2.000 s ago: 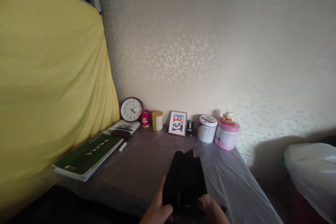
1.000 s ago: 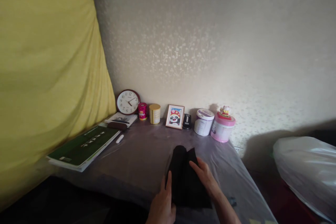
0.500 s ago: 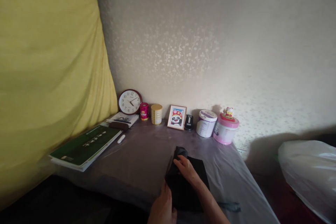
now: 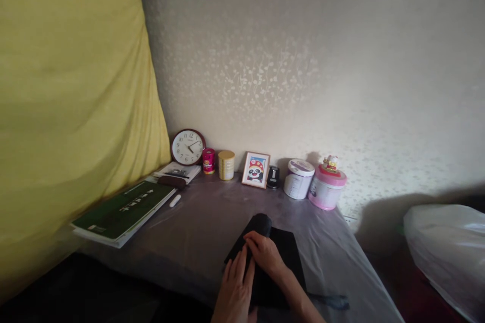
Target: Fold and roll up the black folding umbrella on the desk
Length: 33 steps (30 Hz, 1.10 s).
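A black cloth item (image 4: 286, 247) lies on the table near its front edge; its exact kind cannot be made out. One part of it, a dark folded or rolled section (image 4: 259, 222), rises at the top left. My left hand (image 4: 235, 282) rests on its left part, fingers stretched out and fairly flat. Across the middle, my right hand (image 4: 265, 255) is bent with thumb and fingers closing on the cloth, its fingertips touching those of my left hand. A dark strap-like piece (image 4: 333, 302) sticks out to the right of the cloth.
Along the wall stand a clock (image 4: 188, 147), a pink can (image 4: 208, 161), a yellow-lidded can (image 4: 226, 165), a framed panda picture (image 4: 256, 170), a black stapler-like object (image 4: 273, 177) and two tubs (image 4: 298, 181). Green book (image 4: 127, 209) at left; white plastic bag (image 4: 447, 242) at right.
My left hand has gone from gripping the cloth's lower left edge to lying on top of it. The cloth's upper left part now spreads wider leftward. My right hand has shifted slightly toward me.
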Motion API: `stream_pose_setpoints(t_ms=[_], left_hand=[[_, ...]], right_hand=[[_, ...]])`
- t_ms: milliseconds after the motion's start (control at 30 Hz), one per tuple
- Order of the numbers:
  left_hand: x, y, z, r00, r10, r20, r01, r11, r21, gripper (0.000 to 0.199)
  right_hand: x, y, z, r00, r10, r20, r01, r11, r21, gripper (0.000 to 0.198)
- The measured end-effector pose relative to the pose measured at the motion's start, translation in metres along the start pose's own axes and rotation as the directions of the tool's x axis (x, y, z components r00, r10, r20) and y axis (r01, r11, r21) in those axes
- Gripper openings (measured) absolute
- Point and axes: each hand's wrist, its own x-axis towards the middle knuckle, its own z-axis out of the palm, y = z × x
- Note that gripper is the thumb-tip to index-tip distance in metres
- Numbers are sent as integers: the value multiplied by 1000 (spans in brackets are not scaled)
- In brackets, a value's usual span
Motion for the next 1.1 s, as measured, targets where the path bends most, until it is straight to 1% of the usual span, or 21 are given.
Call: stream_pose_setpoints(t_ms=[33, 100, 167, 233, 300, 400, 500, 600, 700, 833, 900, 967, 1100], left_hand=[[2, 0, 7, 1000, 3, 20, -3, 1000, 3, 87], [3, -1, 21, 999, -47, 22, 46, 998, 38, 86], [4, -3, 34, 998, -52, 22, 50, 997, 65, 84], [5, -5, 42, 998, -43, 42, 41, 997, 61, 82], [6, -5, 45, 997, -45, 66, 43, 999, 28, 78], [8, -2, 40, 988, -89, 130, 94, 995, -36, 75], [10, 4, 30, 956, -154, 250, 178, 981, -77, 77], [11, 9, 20, 933, -186, 308, 229, 967, -110, 77], [11, 11, 14, 928, -197, 316, 249, 959, -133, 76], [11, 13, 11, 920, -248, 304, 293, 949, -114, 78], [11, 14, 11, 917, -256, 307, 301, 948, -109, 81], [11, 15, 9, 916, -256, 309, 301, 948, -106, 81], [10, 18, -1, 924, -241, 297, 294, 945, -145, 78]], right_hand=[[-3, -1, 0, 1000, -26, -3, 26, 999, -37, 28], [-8, -2, -1, 995, -95, 2, 95, 991, -97, 27], [-10, 0, -1, 983, -182, 3, 181, 973, -140, 26], [-10, 5, -2, 964, -266, 10, 264, 952, -154, 26], [-4, 12, -1, 948, -318, 21, 317, 936, -154, 27], [9, 22, -2, 939, -336, 73, 343, 925, -161, 30], [27, 29, -6, 952, -285, 113, 302, 932, -201, 33], [43, 35, -10, 971, -217, 101, 236, 938, -254, 36], [58, 43, -11, 986, -152, 68, 165, 945, -282, 34], [68, 57, -11, 998, -58, -13, 51, 955, -293, 32], [67, 63, -15, 997, -10, -81, -15, 956, -294, 33], [59, 71, -24, 985, 49, -163, -95, 952, -291, 34], [25, 93, -48, 942, 148, -303, -236, 931, -279, 39]])
